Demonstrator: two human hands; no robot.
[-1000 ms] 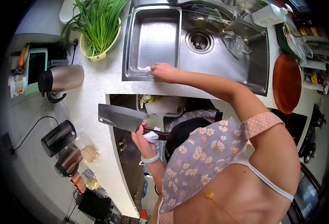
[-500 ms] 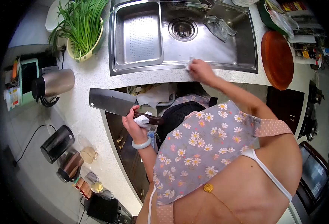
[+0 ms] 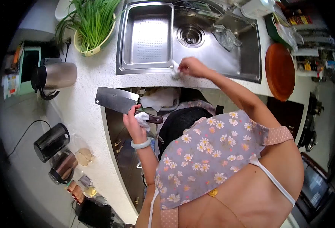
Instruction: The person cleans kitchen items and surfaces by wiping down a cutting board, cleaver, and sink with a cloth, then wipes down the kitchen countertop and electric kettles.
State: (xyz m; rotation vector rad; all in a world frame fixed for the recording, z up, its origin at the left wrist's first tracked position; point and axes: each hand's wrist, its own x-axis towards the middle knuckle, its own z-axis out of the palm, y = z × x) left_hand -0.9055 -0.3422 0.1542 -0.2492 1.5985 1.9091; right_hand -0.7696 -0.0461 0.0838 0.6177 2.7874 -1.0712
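A cleaver (image 3: 116,99) with a dark handle is in my left hand (image 3: 133,121), its broad blade pointing left over the counter edge. A white cloth (image 3: 142,120) lies bunched between that hand and the handle. My right hand (image 3: 192,67) pinches another white cloth (image 3: 175,71) at the front rim of the steel sink (image 3: 216,57). Just left of this cloth, a perforated steel tray (image 3: 148,41) sits in the sink. A crumpled clear plastic bag (image 3: 226,37) lies in the basin, right of the drain.
Green stalks (image 3: 93,24) fill a yellow basket (image 3: 93,50) at the upper left. A steel jug (image 3: 61,75) and dark kettles stand along the left side. On the right, a round wooden board (image 3: 280,72) leans near a white bottle (image 3: 256,8). Below the counter is an open cabinet.
My right hand with its cloth went right along the sink's front rim, then slightly back left. My left hand still holds the cleaver. The whole view has shifted.
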